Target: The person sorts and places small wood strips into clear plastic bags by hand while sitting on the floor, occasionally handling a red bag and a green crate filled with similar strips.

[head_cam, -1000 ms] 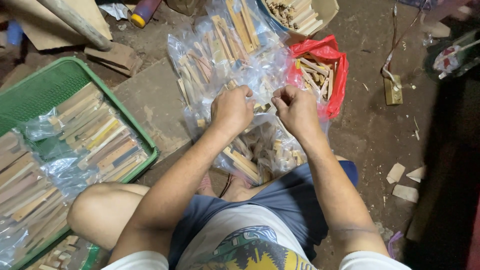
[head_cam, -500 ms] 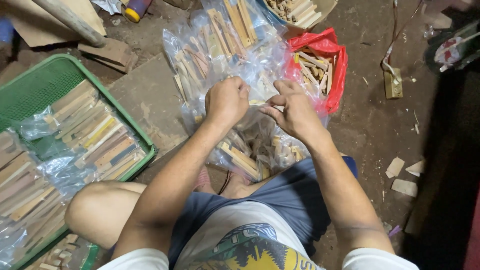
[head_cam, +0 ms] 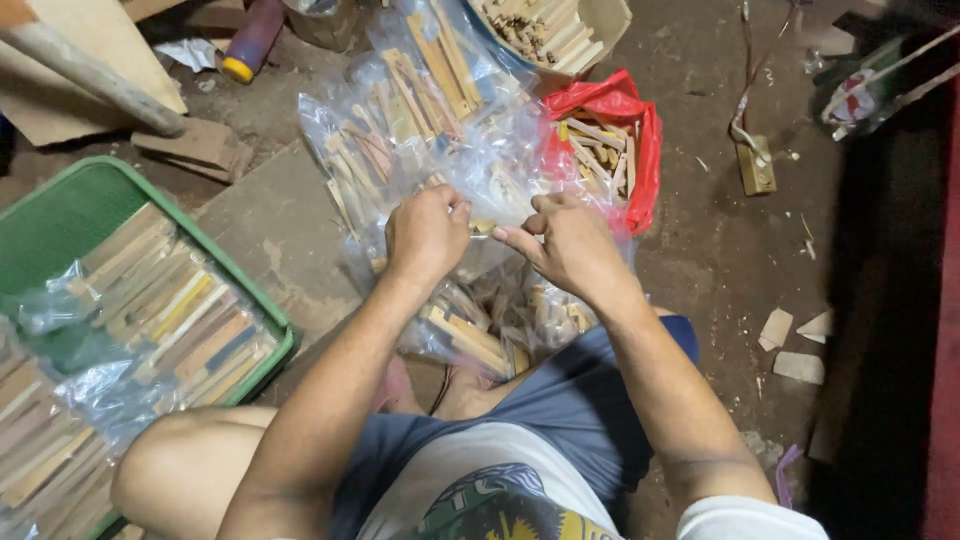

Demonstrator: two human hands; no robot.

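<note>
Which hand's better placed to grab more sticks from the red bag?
Right, probably. The right hand sits just below the red bag of wooden sticks, nothing between. The left hand is farther away, with the right hand in its path. Both pinch a small piece.

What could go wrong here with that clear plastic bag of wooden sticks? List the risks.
The clear plastic bag of wooden sticks is pinched at its top between the left hand and right hand; the thin film could tear on stick ends. If the grip slips, sticks may spill onto the dirt floor, mixing with the pale wood scraps. The open red plastic bag of sticks lies close and could be knocked.
</note>
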